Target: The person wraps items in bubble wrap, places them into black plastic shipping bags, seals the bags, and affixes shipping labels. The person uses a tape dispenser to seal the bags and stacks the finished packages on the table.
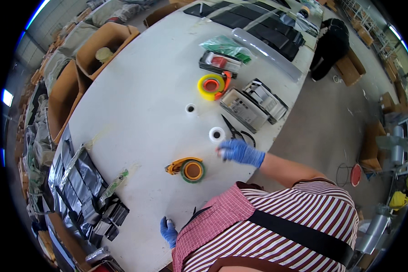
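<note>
The bigger white roll (212, 135) stands on the table (140, 131), its hole facing up. Just right of the roll, black scissors (233, 130) slant, tips pointing away from the person. The right hand (240, 152) reaches left, just below the roll, fingers bent. The left hand (169, 232) curls well below the roll. I can't tell if either grips anything.

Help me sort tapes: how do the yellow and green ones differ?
The yellow tape has a red-orange dispenser, the green tape an amber dispenser. The yellow tape's is on its right, the green tape's reaches left. The yellow tape lies farther across the table, the green tape nearer. Both are rolls.
</note>
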Available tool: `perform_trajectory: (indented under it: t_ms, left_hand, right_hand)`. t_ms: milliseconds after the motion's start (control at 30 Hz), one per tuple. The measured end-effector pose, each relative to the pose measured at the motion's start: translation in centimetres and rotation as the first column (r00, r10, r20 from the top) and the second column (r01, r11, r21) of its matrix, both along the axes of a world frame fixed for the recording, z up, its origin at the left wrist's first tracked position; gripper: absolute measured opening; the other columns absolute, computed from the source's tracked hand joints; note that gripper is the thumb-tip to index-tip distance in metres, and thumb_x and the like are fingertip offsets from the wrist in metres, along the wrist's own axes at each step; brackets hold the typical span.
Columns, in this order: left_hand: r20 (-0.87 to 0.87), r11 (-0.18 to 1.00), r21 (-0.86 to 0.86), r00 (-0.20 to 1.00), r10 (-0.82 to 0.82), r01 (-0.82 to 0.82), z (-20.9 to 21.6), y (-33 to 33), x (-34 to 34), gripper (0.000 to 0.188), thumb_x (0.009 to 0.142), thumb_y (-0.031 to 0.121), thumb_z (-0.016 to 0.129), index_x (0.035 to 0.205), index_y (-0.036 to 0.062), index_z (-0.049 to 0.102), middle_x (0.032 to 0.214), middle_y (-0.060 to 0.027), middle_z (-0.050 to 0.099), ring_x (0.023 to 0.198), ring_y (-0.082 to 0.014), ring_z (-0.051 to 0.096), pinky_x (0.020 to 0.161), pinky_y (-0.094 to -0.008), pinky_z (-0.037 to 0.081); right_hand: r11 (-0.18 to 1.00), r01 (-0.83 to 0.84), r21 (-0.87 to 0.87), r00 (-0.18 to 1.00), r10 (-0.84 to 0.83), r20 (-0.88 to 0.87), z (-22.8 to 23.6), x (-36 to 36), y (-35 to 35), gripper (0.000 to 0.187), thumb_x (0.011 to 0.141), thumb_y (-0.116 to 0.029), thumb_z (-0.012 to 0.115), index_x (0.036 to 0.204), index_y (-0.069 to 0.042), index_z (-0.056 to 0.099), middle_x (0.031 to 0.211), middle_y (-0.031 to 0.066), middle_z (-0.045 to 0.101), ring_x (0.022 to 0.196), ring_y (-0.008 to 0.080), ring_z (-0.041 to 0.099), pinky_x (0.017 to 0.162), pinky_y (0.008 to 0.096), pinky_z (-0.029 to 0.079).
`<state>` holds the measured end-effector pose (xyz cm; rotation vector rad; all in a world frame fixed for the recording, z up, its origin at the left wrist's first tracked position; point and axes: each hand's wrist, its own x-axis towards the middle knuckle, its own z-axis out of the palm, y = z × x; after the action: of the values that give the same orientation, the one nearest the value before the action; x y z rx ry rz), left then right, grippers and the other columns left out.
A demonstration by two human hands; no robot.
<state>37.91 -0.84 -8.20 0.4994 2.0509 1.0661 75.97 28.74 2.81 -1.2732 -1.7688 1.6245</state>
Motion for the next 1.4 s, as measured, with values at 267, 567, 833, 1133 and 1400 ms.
perform_trajectory:
  t_ms: [267,567,833,1133,1400]
  left_hand:
    - [-0.07,0.997,-0.049,0.996,-0.055,0.051,-1.9,0.4,-1.4,0.036,0.091,0.007,0.057,0.125,-0.0033,0.056,0.115,-0.0122,0.063,0.098,-0.0192,0.059,0.089,-0.0319,0.047]
    - [-0.397,0.982,-0.106,0.899,-0.185,0.156,0.2,-1.4,4.0,0.042,0.082,0.001,0.062,0.123,0.0033,0.057,0.117,-0.0112,0.055,0.106,-0.0224,0.055,0.087,-0.0329,0.048]
    - [-0.523,0.956,-0.24,0.807,-0.274,0.169,0.7,-1.4,5.7,0.039,0.081,0.003,0.063,0.12,0.003,0.059,0.12,-0.0141,0.054,0.107,-0.0275,0.055,0.086,-0.0351,0.047]
    - [-0.679,0.937,-0.342,0.672,-0.297,0.068,2.5,-0.5,6.5,0.027,0.078,0.019,0.067,0.1,0.0048,0.066,0.099,-0.0193,0.063,0.098,-0.0373,0.057,0.087,-0.0454,0.046]
    - [-0.467,0.99,-0.091,0.883,0.054,-0.108,2.0,-2.6,0.7,0.034,0.087,0.022,0.063,0.114,0.0017,0.065,0.105,-0.019,0.069,0.096,-0.0293,0.066,0.087,-0.0365,0.051]
  right_hand:
    - [0.769,0.502,0.395,0.803,-0.585,0.117,1.8,10.1,10.7,0.02,0.09,-0.012,0.058,0.108,-0.005,0.064,0.086,0.0088,0.067,0.078,0.0156,0.064,0.073,0.029,0.052]
    - [0.538,0.251,0.805,0.537,-0.769,0.346,-3.6,22.4,23.2,0.054,0.082,-0.03,0.063,0.128,-0.004,0.051,0.118,0.0271,0.06,0.107,0.0382,0.061,0.094,0.0448,0.047]
    - [0.774,0.372,0.513,-0.038,-0.539,0.841,-2.9,35.8,27.9,0.079,0.075,-0.051,0.069,0.14,-0.013,0.043,0.14,0.0144,0.049,0.126,0.0329,0.05,0.105,0.0445,0.04]
    - [0.844,0.212,0.493,0.697,-0.484,0.528,-9.8,35.9,28.9,0.073,0.067,-0.024,0.078,0.129,-0.002,0.047,0.114,0.018,0.064,0.1,0.0337,0.064,0.082,0.0422,0.053]
    - [0.802,0.547,-0.242,0.808,-0.581,-0.101,-1.1,28.9,26.2,0.048,0.076,-0.024,0.074,0.115,0.0,0.061,0.096,0.0103,0.066,0.077,0.0241,0.065,0.071,0.0372,0.054]
